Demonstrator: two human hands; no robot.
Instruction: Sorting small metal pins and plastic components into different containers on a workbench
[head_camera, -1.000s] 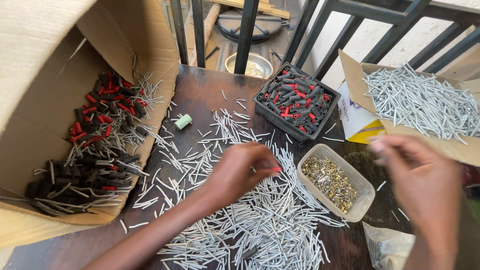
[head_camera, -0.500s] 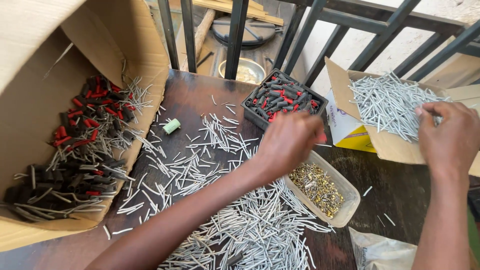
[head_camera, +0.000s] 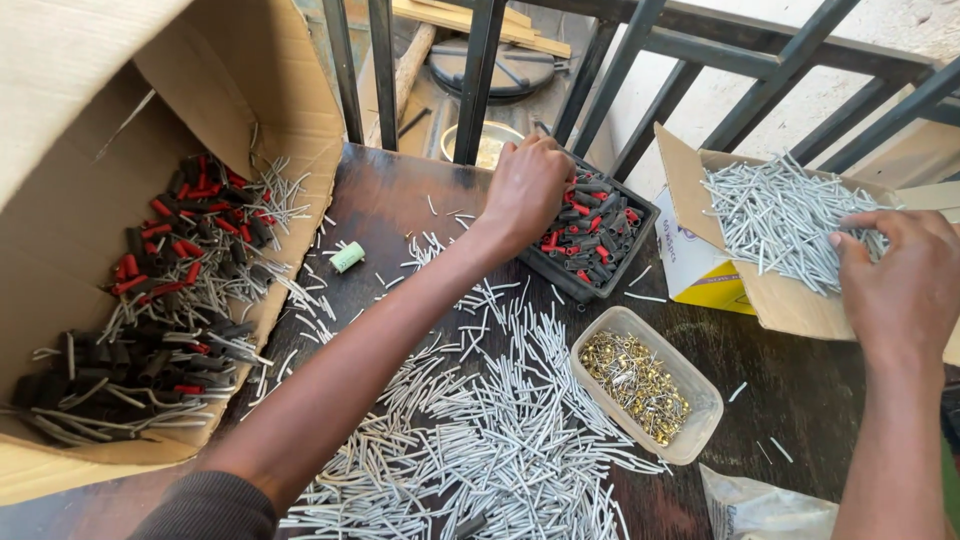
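While both hands worked at the far side of the dark wooden table, the big cardboard box stood at the left edge, tipped open toward the middle. Inside it lay a heap of black and red sleeves mixed with thin grey tubes. Just right of the box, a small pale green cylinder rested alone on the wood. Below and right of it spread a wide scatter of grey tubes, loose across the near half of the table.

The left arm reached diagonally over that scatter, and the left hand sat on the near-left corner of the black tray. Its fingers were curled down into the tray's red and black sleeves, so the sleeves lay directly under and just right of the hand. Whether the fingers had closed on one, I could not tell, as the back of the hand hid them.

In front of the tray stood a clear plastic tub of small brass pieces. Right of the tray, a smaller cardboard box held another pile of grey tubes. The right hand lay on the right edge of that pile, fingers bent and touching the tubes, which stretched away to its left. Its grip was hidden too.
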